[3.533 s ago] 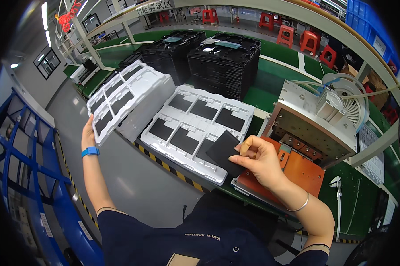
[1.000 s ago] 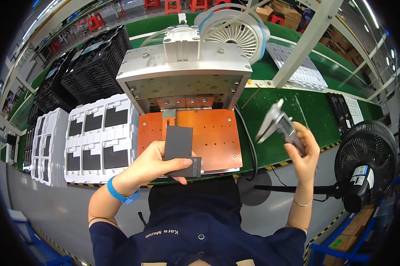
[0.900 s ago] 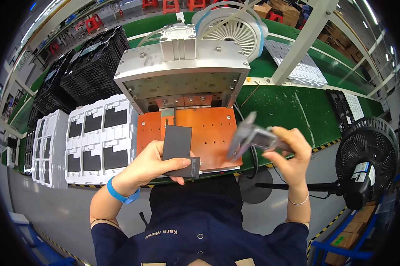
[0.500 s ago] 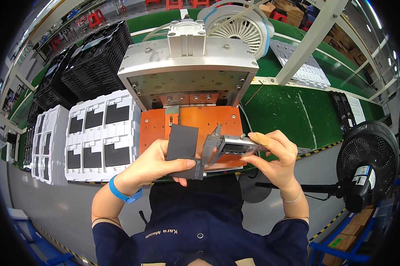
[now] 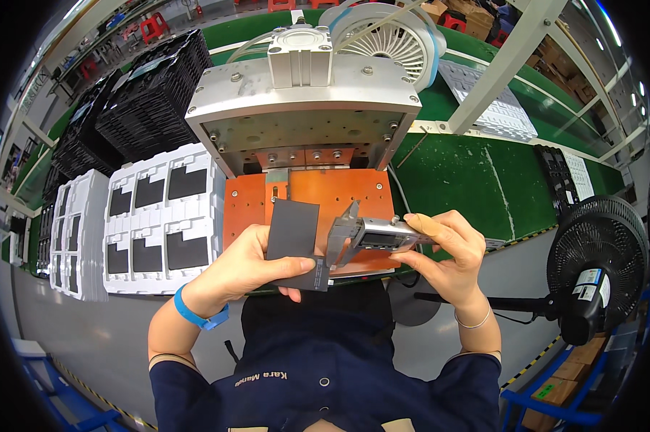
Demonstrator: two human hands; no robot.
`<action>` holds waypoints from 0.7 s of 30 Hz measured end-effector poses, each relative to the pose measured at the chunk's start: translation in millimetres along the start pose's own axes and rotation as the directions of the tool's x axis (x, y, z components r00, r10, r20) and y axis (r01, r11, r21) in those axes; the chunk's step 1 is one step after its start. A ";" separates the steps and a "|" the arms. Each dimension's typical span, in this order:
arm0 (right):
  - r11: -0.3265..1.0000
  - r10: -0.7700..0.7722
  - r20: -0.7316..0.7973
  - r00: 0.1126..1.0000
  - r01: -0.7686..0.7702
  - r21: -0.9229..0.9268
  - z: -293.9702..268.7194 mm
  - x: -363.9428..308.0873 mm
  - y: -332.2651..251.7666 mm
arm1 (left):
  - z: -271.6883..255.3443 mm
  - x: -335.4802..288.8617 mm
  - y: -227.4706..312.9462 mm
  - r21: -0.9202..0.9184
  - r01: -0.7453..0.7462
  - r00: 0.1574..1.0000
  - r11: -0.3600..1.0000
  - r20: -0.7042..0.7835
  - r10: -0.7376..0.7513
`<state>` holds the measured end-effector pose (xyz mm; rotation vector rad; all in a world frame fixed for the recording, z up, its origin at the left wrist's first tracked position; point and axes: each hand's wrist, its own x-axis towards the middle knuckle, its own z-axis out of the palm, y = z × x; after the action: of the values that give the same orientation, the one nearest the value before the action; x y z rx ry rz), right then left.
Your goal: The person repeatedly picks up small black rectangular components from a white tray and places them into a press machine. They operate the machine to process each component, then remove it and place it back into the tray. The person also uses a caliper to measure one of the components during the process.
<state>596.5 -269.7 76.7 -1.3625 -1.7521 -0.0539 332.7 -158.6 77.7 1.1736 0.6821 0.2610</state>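
My left hand (image 5: 249, 263) is closed on a flat black L-shaped battery (image 5: 294, 229), with the thumb pressed over its lower part. Small printing shows on the narrow leg, low on the right. A silver digital caliper (image 5: 382, 234) lies in my right hand (image 5: 454, 248), pinched between thumb and fingers, with a tan wrap on one finger. The caliper's jaws point left, close against the battery's right edge; whether they touch it I cannot tell. Both hands hover in front of the orange plate (image 5: 339, 189) of a metal press (image 5: 303, 97).
White trays (image 5: 163, 282) with black L-shaped pieces in their pockets stand left, before stacked black trays (image 5: 148, 101). A black fan (image 5: 591, 252) stands right; a white fan (image 5: 393, 47) sits behind the press. The green bench (image 5: 462, 187) extends right, below a metal frame post (image 5: 508, 65).
The whole view has shifted very slightly. Both hands keep the same grips, and the caliper stays beside the battery's edge.
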 end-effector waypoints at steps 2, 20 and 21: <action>1.000 -0.009 -0.003 1.000 0.009 -0.001 0.3 0.2 0.0 | -0.1 0.1 -0.2 -0.006 0.001 1.000 1.000 -0.001 -0.001; 0.999 -0.046 -0.020 0.999 0.046 0.017 -3.1 -1.7 -2.8 | -3.0 -0.1 -1.2 0.004 -0.001 1.000 1.000 -0.022 0.001; 0.998 -0.047 -0.012 0.999 0.047 0.030 -3.3 -3.3 -2.9 | -2.3 0.3 -1.6 0.003 -0.007 1.000 1.000 -0.023 0.007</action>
<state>596.1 -275.1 77.9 -1.2973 -1.7690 -0.0608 331.2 -157.3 75.6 1.1775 0.6994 0.2799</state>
